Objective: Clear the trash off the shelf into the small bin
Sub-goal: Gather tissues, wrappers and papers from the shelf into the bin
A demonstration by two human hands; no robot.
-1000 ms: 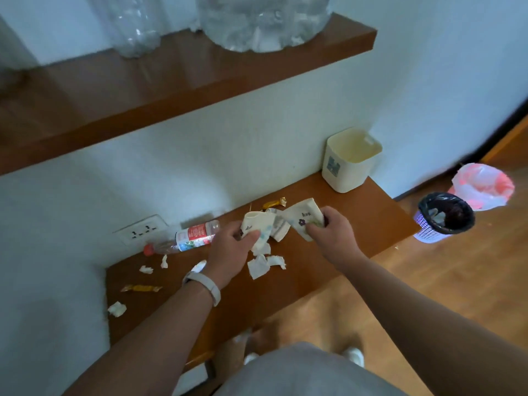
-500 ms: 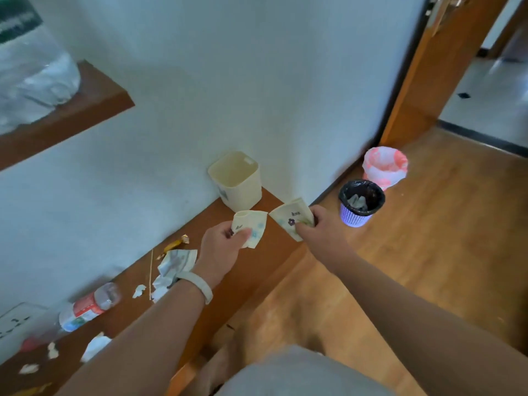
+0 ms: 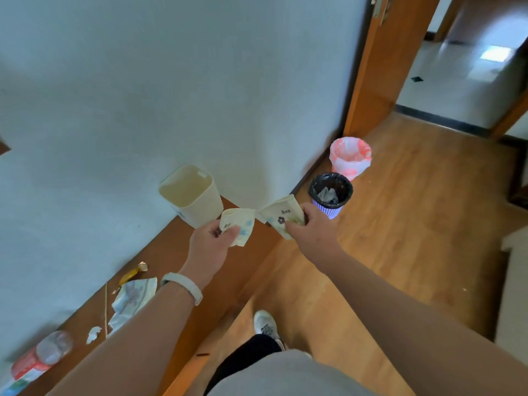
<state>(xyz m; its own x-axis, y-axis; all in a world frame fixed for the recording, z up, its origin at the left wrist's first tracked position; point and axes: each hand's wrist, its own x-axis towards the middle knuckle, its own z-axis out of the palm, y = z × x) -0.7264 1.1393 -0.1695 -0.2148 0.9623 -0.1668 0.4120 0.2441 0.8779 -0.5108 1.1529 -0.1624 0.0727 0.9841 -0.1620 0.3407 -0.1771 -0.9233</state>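
Paper cups, crushed: one pinched in left hand (image 3: 210,247) grip, one in right hand (image 3: 310,228), above shelf (image 3: 171,252) end near cream bin (image 3: 191,195). Light, soft, crumple-prone; hold by flattened wall.

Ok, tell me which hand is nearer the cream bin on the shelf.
Left. The left hand holds a crumpled paper cup just beside the cream bin; the right hand is further right, beyond the shelf edge.
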